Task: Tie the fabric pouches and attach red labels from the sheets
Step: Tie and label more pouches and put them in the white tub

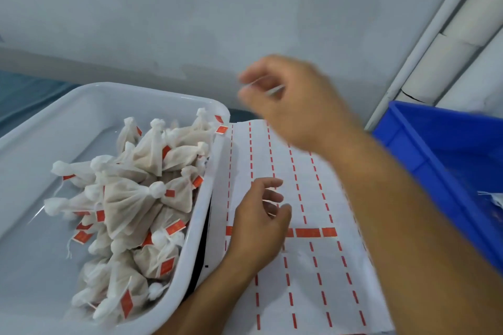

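**Hands above the label sheet, tied pouches in the white tray**

The white tray (89, 106) fills the left half of the frame. In its right part lies a heap of tied fabric pouches (136, 198), each one knotted at the neck, and many of them carry a small red label (175, 226).

Just right of the tray, in the lower middle of the frame, lies the white label sheet (307, 275). Dashed red lines run along it, and one row of whole red labels crosses it near the middle. The edge of the tray lies partly over the left side of the sheet.

The left hand (258, 228) rests on the sheet at this row of labels. Its fingers are loosely curled and I cannot see anything held in them.

The right hand (294, 100) is raised over the far end of the sheet, in the upper middle of the frame, and it is blurred. Its thumb and fingers come close together in a narrow pinch, perhaps on a thin white thing, but I cannot tell this for sure.

At the right edge of the frame stands a blue bin (441, 144), with something white inside.
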`<action>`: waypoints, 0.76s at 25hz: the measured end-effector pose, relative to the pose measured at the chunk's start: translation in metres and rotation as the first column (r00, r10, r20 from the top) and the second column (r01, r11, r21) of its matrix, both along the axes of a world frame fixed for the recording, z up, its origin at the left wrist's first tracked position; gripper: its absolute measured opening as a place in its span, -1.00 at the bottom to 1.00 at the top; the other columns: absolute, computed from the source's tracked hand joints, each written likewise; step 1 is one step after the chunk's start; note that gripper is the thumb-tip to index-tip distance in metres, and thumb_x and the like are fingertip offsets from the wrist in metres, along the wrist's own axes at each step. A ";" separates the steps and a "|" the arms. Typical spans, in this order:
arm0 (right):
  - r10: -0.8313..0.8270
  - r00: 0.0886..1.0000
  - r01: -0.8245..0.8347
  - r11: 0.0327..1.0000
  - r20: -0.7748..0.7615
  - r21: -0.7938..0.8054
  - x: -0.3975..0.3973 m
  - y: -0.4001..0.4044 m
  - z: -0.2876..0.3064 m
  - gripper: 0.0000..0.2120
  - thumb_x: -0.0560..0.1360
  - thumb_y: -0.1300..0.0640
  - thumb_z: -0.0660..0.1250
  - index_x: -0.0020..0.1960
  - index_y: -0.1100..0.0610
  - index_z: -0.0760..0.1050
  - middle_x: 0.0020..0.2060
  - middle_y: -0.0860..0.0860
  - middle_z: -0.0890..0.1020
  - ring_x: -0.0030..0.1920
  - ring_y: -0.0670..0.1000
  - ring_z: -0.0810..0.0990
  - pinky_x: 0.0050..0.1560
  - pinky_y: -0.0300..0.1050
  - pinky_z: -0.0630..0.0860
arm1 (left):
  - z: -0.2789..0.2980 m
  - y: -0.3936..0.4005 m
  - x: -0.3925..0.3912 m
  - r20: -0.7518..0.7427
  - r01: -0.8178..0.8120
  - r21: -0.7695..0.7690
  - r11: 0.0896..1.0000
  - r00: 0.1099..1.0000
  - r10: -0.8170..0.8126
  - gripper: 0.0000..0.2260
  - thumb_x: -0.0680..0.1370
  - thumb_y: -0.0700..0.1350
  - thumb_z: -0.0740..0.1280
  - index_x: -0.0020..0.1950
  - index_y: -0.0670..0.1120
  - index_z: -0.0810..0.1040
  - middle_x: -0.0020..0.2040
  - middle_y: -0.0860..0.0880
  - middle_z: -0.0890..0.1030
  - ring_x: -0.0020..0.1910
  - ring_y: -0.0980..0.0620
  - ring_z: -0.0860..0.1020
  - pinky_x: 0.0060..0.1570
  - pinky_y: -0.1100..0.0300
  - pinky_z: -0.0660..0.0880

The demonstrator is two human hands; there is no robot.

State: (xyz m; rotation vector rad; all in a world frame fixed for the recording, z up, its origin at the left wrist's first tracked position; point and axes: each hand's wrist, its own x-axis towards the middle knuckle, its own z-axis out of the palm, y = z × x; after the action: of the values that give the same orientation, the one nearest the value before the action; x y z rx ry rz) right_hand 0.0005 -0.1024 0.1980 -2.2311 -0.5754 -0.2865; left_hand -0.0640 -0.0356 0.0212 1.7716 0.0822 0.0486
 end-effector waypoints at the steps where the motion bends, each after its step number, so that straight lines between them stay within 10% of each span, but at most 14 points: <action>1: -0.109 0.993 0.109 0.994 0.039 0.014 0.014 -0.027 0.011 -0.93 0.55 0.01 0.40 0.01 -0.14 0.62 -0.21 -0.30 0.63 -0.21 -0.34 0.58 -0.09 -0.44 0.47 | -0.001 0.001 0.000 -0.020 -0.003 0.019 1.000 1.000 0.004 -0.67 0.58 -0.07 0.46 0.19 0.28 0.45 0.00 0.21 0.56 -0.08 0.24 0.60 -0.35 0.45 0.51; 5: -0.530 0.848 0.530 0.848 -0.029 0.020 0.053 -0.169 0.032 -0.84 0.51 0.02 0.42 0.08 -0.09 0.65 -0.07 -0.15 0.67 -0.07 -0.06 0.63 0.09 0.01 0.59 | -0.008 0.007 0.000 0.022 -0.017 0.390 0.921 1.000 0.009 -0.52 0.49 0.17 0.50 0.27 0.41 0.30 -0.08 0.26 0.48 -0.17 0.19 0.56 -0.36 0.46 0.45; 10: -0.786 0.550 0.656 0.616 -0.282 -0.436 0.041 -0.306 -0.036 -0.79 0.54 0.07 0.49 0.14 0.10 0.61 0.16 0.10 0.61 0.09 0.17 0.57 0.11 0.15 0.56 | -0.013 0.011 0.001 -0.026 0.055 0.577 0.815 0.998 -0.049 -0.38 0.42 0.29 0.50 0.33 0.44 0.20 0.06 0.30 0.42 -0.18 0.19 0.53 -0.15 0.29 0.59; 19: -0.512 0.443 0.483 0.828 -0.736 -0.286 0.009 -0.321 -0.097 -0.80 0.61 0.04 0.39 0.17 0.12 0.60 -0.04 0.09 0.75 -0.02 0.21 0.70 0.00 0.06 0.67 | -0.013 0.012 0.001 -0.069 0.100 0.559 0.823 0.995 -0.074 -0.41 0.42 0.27 0.51 0.32 0.42 0.26 -0.08 0.32 0.44 -0.19 0.16 0.56 -0.19 0.32 0.62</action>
State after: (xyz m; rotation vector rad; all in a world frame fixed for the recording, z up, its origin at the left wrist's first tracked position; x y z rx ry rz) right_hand 0.0097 -0.4233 0.1008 -2.2142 0.6053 0.4525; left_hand -0.0629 -0.0240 0.0083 2.3712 0.0169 -0.0385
